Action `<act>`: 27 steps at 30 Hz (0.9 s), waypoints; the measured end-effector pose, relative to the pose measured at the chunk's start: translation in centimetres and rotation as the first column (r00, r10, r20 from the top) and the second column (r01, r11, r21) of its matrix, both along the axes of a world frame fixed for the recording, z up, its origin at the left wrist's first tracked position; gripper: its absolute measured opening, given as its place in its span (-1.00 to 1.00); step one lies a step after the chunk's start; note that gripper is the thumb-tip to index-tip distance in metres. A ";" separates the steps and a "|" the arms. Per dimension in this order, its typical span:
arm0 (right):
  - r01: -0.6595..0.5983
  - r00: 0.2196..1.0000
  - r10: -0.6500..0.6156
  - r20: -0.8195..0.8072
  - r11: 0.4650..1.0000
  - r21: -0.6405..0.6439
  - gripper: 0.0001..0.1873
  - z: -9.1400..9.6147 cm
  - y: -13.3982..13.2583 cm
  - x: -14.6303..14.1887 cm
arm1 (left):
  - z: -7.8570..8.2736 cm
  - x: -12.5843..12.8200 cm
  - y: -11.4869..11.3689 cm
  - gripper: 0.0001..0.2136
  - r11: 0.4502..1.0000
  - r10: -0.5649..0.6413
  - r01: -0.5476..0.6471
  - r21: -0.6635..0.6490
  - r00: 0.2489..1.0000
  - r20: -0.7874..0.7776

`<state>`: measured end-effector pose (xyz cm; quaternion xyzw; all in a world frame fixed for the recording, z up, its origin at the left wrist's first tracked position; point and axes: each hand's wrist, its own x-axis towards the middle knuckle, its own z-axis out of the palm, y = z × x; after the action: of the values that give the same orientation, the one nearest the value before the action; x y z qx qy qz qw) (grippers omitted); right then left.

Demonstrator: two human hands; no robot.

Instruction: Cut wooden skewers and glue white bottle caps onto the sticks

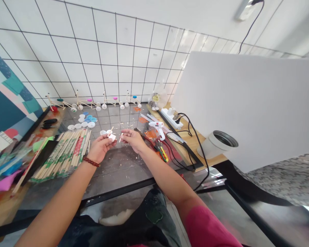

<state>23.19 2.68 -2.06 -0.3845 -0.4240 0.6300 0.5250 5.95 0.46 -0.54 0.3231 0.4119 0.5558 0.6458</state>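
Your left fingers (109, 141): narrow, pinched on a small white piece (112, 137), held just above the surface (118, 168). Your right fingers (126, 134): also narrow, with a thin wooden stick (121, 138) at their tips, though the grip itself is hard to make out at this size. The white piece and stick sit close together between your hands, not touching.

Your left hand (100, 148) wears a red beaded bracelet (91, 162); your right hand (133, 140) leads to a pink sleeve (208, 230).

Just past your fingers, white bottle caps (105, 132) lie on the surface. Left of your left hand: a large pile of wrapped wooden chopsticks (67, 154). Right of your right hand: a white-and-pink hot glue gun (157, 129) lying on glue sticks (149, 118), with a yellow utility knife (162, 153) nearby. Farther back, stick-and-cap wheeled models (87, 103) stand in a row against the tiled wall (92, 51). A white power strip (172, 118) sits at right.
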 end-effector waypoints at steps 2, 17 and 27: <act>0.003 1.000 -0.002 -0.010 1.000 0.018 -0.50 0.0 0.0 0.2 | 0.0 0.1 0.0 -0.81 1.000 0.000 0.000 -0.008 1.000 0.006; 0.032 0.999 -0.033 0.015 0.998 0.047 -0.50 -0.4 0.0 0.0 | 0.3 0.3 -0.3 -0.82 0.999 -0.025 0.027 -0.029 0.999 0.041; 0.222 0.933 -0.311 0.183 0.894 0.389 -0.75 0.7 0.8 3.2 | 0.3 0.3 -0.2 -0.85 1.000 0.005 -0.004 -0.024 0.999 0.052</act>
<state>26.35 3.46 -1.40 -0.4095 -0.5360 0.4113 0.6131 6.22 0.27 -0.24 0.3000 0.4024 0.5604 0.6588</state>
